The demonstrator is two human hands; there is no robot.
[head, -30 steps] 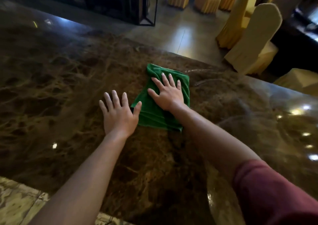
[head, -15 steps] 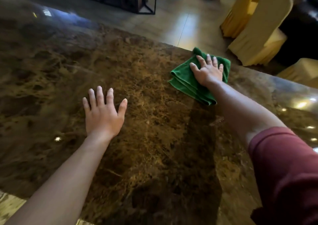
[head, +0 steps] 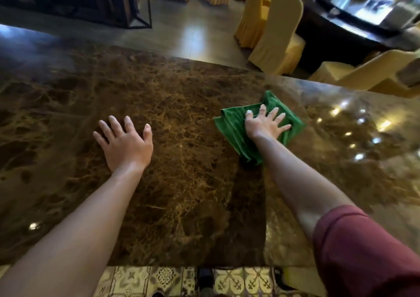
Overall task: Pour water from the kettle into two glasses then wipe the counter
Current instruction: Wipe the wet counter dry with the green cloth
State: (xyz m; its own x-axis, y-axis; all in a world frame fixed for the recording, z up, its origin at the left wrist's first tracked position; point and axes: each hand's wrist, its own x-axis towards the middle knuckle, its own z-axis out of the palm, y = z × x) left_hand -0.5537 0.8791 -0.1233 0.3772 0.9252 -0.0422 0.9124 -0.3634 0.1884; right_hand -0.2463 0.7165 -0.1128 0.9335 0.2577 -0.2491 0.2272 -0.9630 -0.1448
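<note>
Counter [head: 186,183] of polished brown marble with lighter veining fills most of the view, running from the near edge at the bottom to a far edge beyond the hands; bright ceiling lights reflect off its right portion. Beyond the far edge lies a glossy floor [head: 193,35], on which stand several chairs in yellow fabric covers [head: 279,35], with a dark table [head: 341,31] at the upper right and a dark metal-framed fixture [head: 136,8] at the upper left. Below the near edge, a strip of patterned floor tiles [head: 141,278] shows. Both forearms reach forward across the marble; the right arm wears a dark red sleeve [head: 363,251] pushed up above the elbow, the left arm is bare. Green cloth [head: 231,126], folded into several layers, lies flat on the counter right of centre, near the far edge. Left hand [head: 127,142] rests palm down on bare marble, well apart from the cloth, with fingers spread and holding nothing. Right hand [head: 263,124] presses palm down on top of the cloth, fingers splayed and extended rather than curled around it, so the cloth is pinned under the flat palm, not grasped. No kettle or glasses appear within the frame.
</note>
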